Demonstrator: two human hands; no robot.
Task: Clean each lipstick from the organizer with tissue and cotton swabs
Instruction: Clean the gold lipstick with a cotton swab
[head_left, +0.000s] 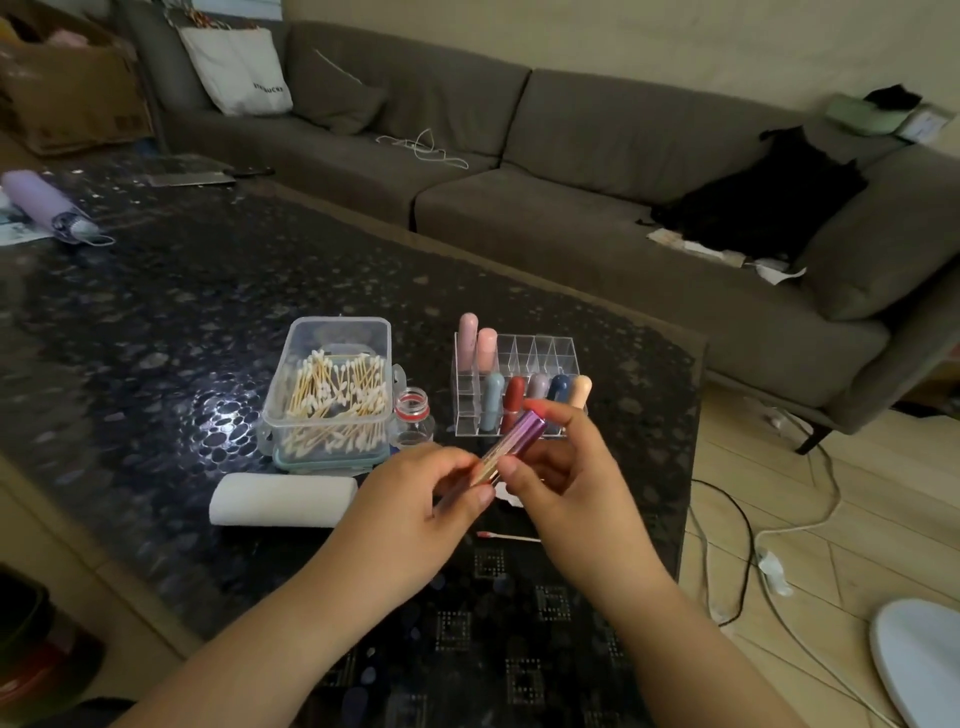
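We see both hands raised over the dark patterned table (156, 322), sharing one lipstick (511, 441), a slim tube with a shiny purple-pink upper part and a gold lower part, tilted so its purple end points up and to the right. The right hand (566, 483) curls its fingers round the purple upper part, with the thumb near the gold end. The left hand (415, 514) pinches the gold lower end between thumb and fingertips (whether the cap is on or partly off, we cannot tell).

Just behind the hands stands the clear organizer (519, 384), its compartments holding seven other lipsticks: two pale pink ones upright in the back left, and a front row of grey-blue, red, lilac, navy and cream. To its left sits a small glass jar (413, 421) with a red-ringed neck, and beside that a clear plastic box (332, 389) full of cotton swabs. A folded white tissue pack (283, 499) lies on the table in front of the box. One used cotton swab (506, 537) with a pink tip lies on the table under the hands. A grey sofa (571, 156) runs behind the table.
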